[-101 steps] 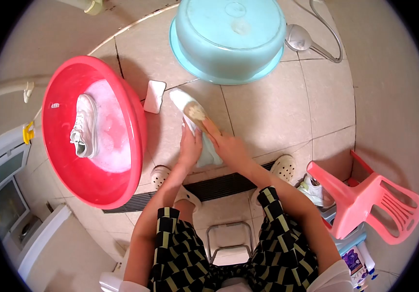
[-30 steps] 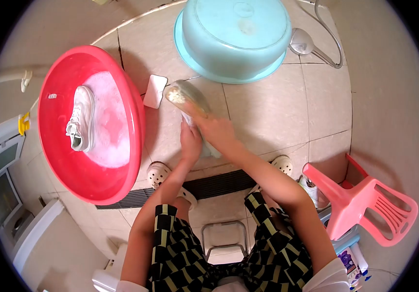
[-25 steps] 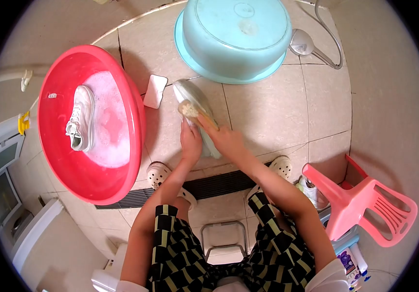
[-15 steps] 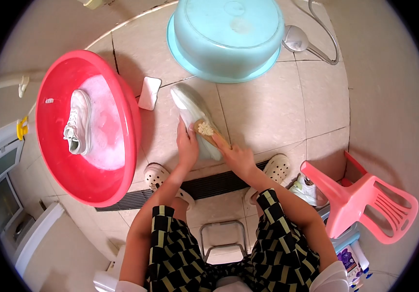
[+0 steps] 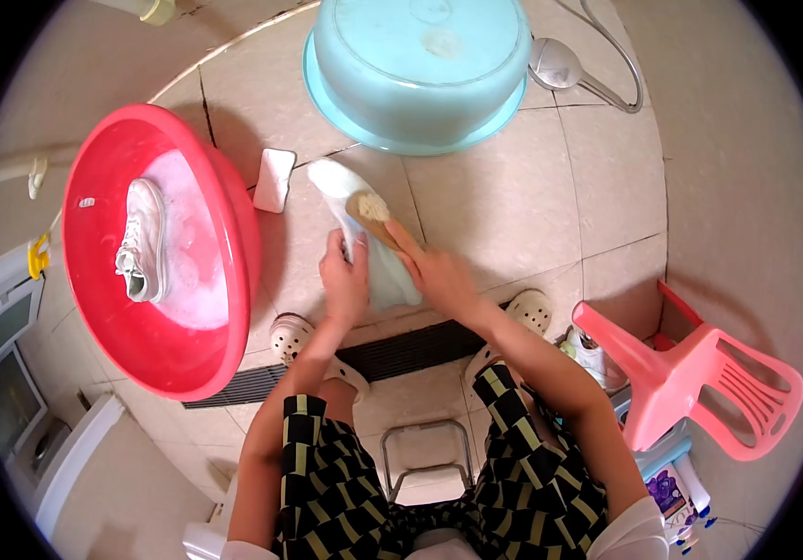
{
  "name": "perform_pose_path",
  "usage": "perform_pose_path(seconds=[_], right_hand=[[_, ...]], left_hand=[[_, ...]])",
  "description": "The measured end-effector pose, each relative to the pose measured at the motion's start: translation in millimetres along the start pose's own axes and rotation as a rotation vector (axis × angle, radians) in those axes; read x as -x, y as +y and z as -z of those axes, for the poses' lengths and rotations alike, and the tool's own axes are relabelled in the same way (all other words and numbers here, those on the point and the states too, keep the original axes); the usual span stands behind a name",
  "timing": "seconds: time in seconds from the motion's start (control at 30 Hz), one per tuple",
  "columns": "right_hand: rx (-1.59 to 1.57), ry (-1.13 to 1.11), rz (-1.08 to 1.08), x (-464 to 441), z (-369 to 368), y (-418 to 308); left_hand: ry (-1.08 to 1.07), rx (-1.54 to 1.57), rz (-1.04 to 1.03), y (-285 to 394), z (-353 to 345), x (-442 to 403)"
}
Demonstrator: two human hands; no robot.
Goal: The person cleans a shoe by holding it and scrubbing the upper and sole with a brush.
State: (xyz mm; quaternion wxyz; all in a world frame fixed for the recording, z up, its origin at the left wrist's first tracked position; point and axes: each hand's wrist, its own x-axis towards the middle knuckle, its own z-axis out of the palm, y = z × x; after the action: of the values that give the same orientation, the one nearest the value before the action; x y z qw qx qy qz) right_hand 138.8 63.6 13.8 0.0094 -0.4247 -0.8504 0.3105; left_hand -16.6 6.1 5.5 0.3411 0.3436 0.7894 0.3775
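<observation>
My left hand (image 5: 344,278) is closed on the near left side of a wet, whitish shoe (image 5: 334,180), which lies slanted over the floor tiles with its toe pointing away and to the left. In my right hand (image 5: 440,277) is a wooden scrubbing brush (image 5: 356,206), its handle running under my fingers. Pale bristles show on the upward side of the brush head, which lies over the middle of the shoe. Whether brush and shoe touch cannot be made out. Another white lace-up shoe (image 5: 143,238) rests in the red basin (image 5: 244,252) among suds.
A white bar or block (image 5: 274,180) lies right of the red basin. Beyond the shoe stands an upturned light-blue basin (image 5: 420,126), with a shower head (image 5: 555,65) beside it. A pink plastic chair (image 5: 649,373) and another shoe (image 5: 593,359) are at the right. A dark drain grate (image 5: 401,352) crosses the floor.
The brush has moved a little up and left along the shoe, with my right hand following. The shoe appears turned slightly, and my left hand has shifted left. The view has also shifted slightly.
</observation>
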Motion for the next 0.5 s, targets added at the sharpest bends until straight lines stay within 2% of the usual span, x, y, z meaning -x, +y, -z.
perform_pose_path(seconds=[0.03,0.2,0.3,0.5], right_hand=[[-0.054,0.002,0.033,-7,5,-1],[-0.098,-0.042,0.076,-24,15,-6],[-0.168,0.046,0.064,-7,4,6],[0.039,-0.091,-0.077,55,2,28]], left_hand=[[0.077,0.080,-0.067,2,0,-4],[0.065,0.023,0.011,1,-4,-15],[0.067,0.069,0.019,7,-18,-12],[0.077,0.068,0.040,10,-21,-14]])
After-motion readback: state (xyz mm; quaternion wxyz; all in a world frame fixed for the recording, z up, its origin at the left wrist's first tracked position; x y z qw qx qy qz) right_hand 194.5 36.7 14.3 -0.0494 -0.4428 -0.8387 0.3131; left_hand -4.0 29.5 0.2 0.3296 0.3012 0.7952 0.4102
